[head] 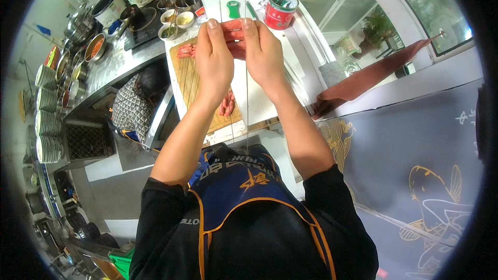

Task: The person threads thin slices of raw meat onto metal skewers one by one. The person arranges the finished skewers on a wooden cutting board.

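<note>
My left hand (215, 56) and my right hand (265, 48) are raised side by side above a white worktop, thumbs up. A thin metal skewer (246, 93) runs through my right hand's grip, showing above and below it. Another thin skewer (220, 6) rises from under my left thumb. Reddish bands span the gap between my hands; I cannot tell fingers from meat there. Below, a wooden cutting board (183, 72) carries several skewers and red meat pieces (186, 51) at its far left. More raw meat (227, 104) shows beside my left wrist, with a skewer below it.
A red tin (281, 9) and a green-handled object (233, 9) stand beyond my hands. Small bowls (184, 19) sit at the back left. A person (132, 105) bends low at the left, beside the steel counter (116, 52). A brown cloth (362, 77) hangs near the window.
</note>
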`<state>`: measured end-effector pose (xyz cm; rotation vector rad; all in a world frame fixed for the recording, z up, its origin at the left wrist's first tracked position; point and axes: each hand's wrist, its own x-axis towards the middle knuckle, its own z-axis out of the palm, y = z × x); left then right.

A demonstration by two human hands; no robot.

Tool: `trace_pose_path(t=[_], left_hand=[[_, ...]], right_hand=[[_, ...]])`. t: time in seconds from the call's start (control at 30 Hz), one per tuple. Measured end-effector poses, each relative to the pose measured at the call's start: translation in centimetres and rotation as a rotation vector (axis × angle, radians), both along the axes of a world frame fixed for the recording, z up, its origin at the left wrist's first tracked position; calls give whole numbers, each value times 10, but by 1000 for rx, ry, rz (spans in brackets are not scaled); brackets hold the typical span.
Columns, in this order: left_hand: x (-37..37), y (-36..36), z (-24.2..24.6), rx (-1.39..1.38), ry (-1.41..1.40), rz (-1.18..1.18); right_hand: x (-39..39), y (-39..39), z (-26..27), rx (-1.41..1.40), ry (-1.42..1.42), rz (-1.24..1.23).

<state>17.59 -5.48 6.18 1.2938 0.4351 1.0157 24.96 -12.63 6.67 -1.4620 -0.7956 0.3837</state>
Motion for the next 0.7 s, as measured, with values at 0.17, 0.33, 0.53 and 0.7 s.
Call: trace_pose_path(t=[0.17,0.33,0.53,0.7], left_hand=[[-1,5,6,-249,-94,-162],[-2,4,9,-318,-131,-199],[-7,7,7,-49,109,-70],[-11,7,5,141,123,27]], right_hand=[[13,1,1,95,22,138],[7,-2,9,199,217,242],[8,-5,13,177,213,249],[5,0,8,129,124,173]])
